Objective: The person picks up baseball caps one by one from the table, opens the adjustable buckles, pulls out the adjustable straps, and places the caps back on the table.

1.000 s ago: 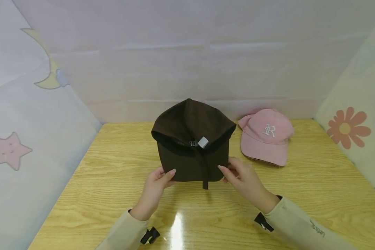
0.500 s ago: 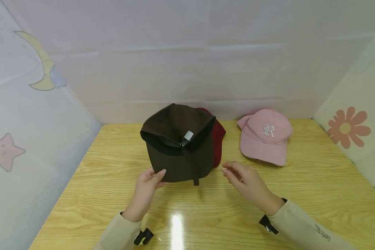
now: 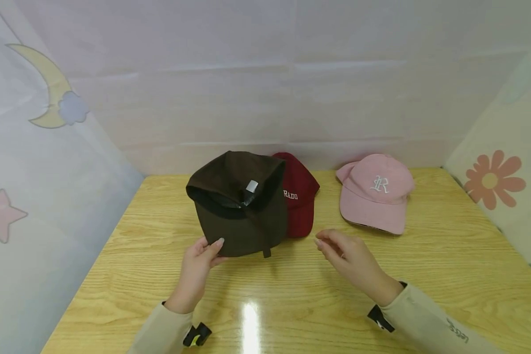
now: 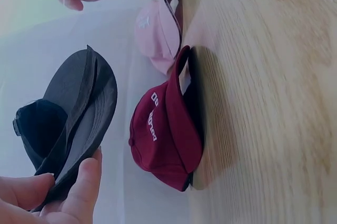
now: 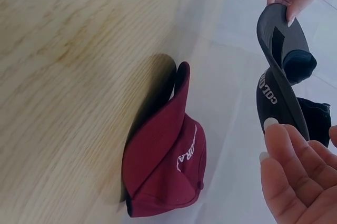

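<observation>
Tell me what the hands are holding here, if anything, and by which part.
The left hand holds the dark brown cap by the edge of its brim; the right hand holds nothing.

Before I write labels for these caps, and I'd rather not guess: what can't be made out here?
- Head view: the left part of the red cap, hidden behind the dark cap; any print on the white tag, too small.
- Left wrist view: the emblem on the pink cap, small and blurred.
- Right wrist view: part of the right hand, cut off by the frame's edges.
</observation>
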A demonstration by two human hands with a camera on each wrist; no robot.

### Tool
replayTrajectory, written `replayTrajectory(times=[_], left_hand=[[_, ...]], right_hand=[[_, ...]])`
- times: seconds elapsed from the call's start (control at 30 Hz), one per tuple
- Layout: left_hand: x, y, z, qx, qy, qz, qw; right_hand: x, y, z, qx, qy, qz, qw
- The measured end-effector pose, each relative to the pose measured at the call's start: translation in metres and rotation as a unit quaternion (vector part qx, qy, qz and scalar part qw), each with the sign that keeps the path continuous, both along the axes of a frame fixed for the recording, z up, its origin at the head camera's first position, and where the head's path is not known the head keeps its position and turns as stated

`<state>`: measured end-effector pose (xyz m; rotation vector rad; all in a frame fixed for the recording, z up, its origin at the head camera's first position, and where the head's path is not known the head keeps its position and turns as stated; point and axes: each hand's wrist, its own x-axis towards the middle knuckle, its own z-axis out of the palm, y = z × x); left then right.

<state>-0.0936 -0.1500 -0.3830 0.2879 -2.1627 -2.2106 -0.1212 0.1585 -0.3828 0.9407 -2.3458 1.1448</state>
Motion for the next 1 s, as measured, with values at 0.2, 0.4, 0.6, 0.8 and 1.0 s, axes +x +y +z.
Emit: replayTrajectory(times=[0.2, 0.4, 0.6, 0.8, 1.0], left_hand=[[-0.002, -0.007, 0.001, -0.006, 0.0, 0.017, 0.9998], [-0.003, -0.011, 0.002, 0.001, 0.001, 0.038, 0.9993], [-0.005, -0.015, 0.002, 0.002, 0.005, 0.052, 0.9986], [-0.007, -0.021, 0.001, -0.007, -0.005, 0.068, 0.9977], [-0.009, -0.026, -0.001, -0.009, -0.013, 0.086, 0.9962]], right_hand=[[0.0, 0.001, 0.0, 0.002, -0.003, -0.004, 1.0], [0.001, 0.001, 0.0, -0.001, -0.007, 0.001, 1.0], [0.001, 0.001, -0.001, -0.002, -0.012, -0.001, 1.0], [0.0, 0.002, -0.001, 0.001, -0.02, -0.003, 1.0], [0.001, 0.001, -0.001, 0.003, -0.028, -0.003, 1.0]])
